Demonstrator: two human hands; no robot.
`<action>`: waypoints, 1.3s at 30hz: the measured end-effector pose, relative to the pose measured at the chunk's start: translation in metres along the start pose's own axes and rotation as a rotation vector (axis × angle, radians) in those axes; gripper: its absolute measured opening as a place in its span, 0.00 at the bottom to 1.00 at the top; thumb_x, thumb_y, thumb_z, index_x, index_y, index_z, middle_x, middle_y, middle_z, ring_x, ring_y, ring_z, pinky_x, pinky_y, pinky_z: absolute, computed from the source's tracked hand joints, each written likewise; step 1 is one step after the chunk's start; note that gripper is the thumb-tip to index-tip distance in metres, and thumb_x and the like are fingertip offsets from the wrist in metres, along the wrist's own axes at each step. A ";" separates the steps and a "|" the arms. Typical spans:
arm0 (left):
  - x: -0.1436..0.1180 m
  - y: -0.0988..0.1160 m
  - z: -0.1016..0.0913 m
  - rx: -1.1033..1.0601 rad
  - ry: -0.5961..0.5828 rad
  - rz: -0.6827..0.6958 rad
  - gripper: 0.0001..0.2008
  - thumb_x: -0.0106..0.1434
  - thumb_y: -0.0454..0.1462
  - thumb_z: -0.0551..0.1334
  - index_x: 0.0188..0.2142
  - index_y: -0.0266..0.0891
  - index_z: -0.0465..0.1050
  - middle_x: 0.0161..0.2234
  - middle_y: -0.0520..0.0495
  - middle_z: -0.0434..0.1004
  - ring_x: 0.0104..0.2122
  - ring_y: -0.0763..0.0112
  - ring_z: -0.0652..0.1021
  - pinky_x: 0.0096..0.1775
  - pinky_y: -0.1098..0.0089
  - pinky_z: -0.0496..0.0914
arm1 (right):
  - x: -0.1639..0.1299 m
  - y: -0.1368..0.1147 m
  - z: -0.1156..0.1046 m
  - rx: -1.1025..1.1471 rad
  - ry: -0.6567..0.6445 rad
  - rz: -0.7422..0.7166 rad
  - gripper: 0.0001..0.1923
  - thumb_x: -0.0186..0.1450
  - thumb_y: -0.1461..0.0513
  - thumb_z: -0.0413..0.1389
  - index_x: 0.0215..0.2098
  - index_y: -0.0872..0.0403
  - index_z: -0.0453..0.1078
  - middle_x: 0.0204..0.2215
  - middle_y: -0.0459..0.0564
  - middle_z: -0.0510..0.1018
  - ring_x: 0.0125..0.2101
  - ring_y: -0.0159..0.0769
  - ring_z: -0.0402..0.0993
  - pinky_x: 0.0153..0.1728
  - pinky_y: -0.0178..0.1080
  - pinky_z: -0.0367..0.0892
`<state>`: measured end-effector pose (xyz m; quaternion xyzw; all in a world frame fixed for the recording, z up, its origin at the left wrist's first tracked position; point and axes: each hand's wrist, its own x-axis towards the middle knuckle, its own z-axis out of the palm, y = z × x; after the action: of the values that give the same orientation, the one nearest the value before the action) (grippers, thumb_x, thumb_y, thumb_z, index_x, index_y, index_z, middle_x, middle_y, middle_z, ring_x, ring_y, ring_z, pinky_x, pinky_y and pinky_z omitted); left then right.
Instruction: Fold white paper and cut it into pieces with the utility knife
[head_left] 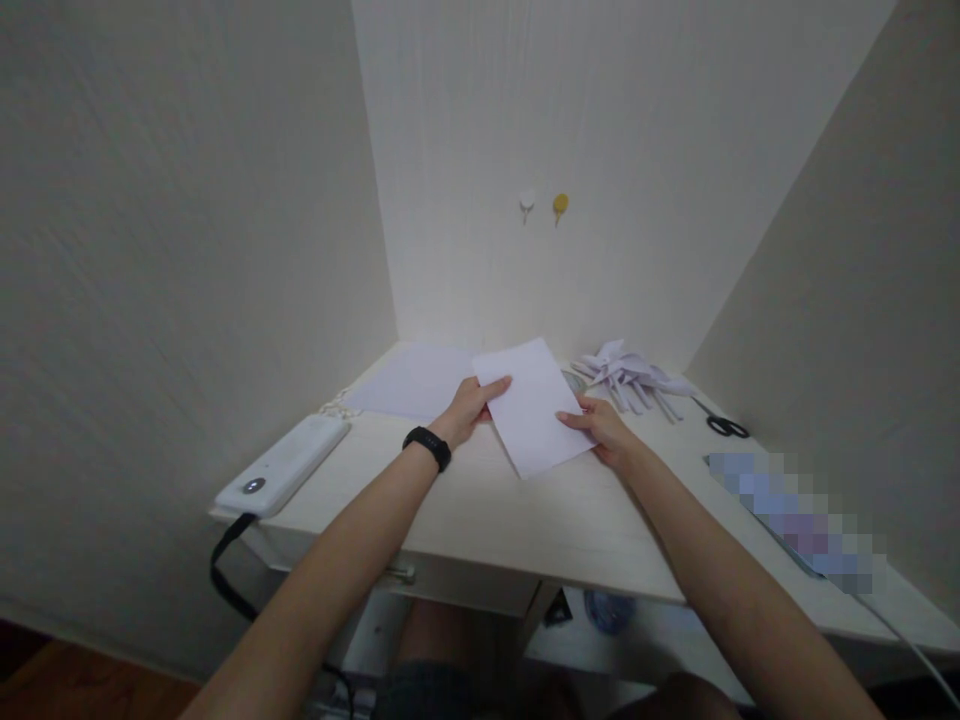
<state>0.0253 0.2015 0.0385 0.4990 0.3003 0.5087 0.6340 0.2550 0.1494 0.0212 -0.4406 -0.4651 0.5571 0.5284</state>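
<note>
Because the white sheet [531,400], over the middle of the desk [480,525], is gripped only near two edges, it may crease under an uneven pull, or slip if either pinch slackens. Left hand [474,400]: nearly closed, pinching the sheet's left edge, thumb on top. Right hand [600,425]: likewise pinching the right edge. Fingers beneath are largely hidden. Folded paper pieces [630,370] lie at the desk's far right.
</note>
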 end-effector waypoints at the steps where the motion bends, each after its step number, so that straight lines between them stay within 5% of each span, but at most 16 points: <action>1: 0.001 0.004 -0.003 -0.003 0.054 0.033 0.20 0.51 0.41 0.75 0.41 0.32 0.79 0.41 0.36 0.82 0.34 0.64 0.80 0.36 0.65 0.75 | -0.001 0.001 0.000 -0.021 -0.032 0.023 0.20 0.45 0.60 0.72 0.35 0.57 0.79 0.30 0.52 0.84 0.26 0.38 0.78 0.29 0.38 0.72; 8: 0.010 0.010 -0.028 0.144 0.317 0.076 0.14 0.48 0.37 0.75 0.32 0.32 0.79 0.29 0.43 0.80 0.25 0.71 0.75 0.26 0.72 0.69 | 0.002 0.002 -0.003 -0.046 -0.054 0.068 0.17 0.46 0.57 0.72 0.31 0.58 0.80 0.28 0.52 0.84 0.24 0.36 0.76 0.27 0.37 0.69; 16: 0.011 0.007 -0.037 0.355 0.184 0.025 0.15 0.55 0.45 0.72 0.27 0.33 0.77 0.17 0.51 0.68 0.13 0.80 0.62 0.15 0.75 0.52 | 0.007 0.003 -0.005 0.010 -0.040 0.098 0.17 0.46 0.57 0.71 0.32 0.57 0.80 0.28 0.50 0.84 0.24 0.34 0.75 0.25 0.34 0.67; 31: 0.008 0.004 -0.035 0.255 0.194 0.033 0.16 0.52 0.45 0.74 0.28 0.33 0.77 0.18 0.50 0.69 0.15 0.80 0.63 0.16 0.77 0.52 | 0.012 0.009 -0.004 0.025 0.084 0.098 0.15 0.49 0.54 0.70 0.29 0.56 0.78 0.25 0.49 0.82 0.22 0.34 0.72 0.22 0.35 0.64; 39: 0.007 0.008 -0.032 0.105 0.218 0.037 0.15 0.49 0.42 0.75 0.29 0.33 0.76 0.21 0.52 0.69 0.17 0.81 0.63 0.17 0.77 0.52 | -0.012 -0.002 0.010 0.063 0.450 -0.119 0.18 0.56 0.48 0.63 0.32 0.54 0.75 0.29 0.51 0.82 0.27 0.39 0.77 0.28 0.40 0.73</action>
<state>-0.0033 0.2186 0.0369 0.4787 0.3845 0.5550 0.5613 0.2467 0.1374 0.0253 -0.5086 -0.3430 0.4269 0.6644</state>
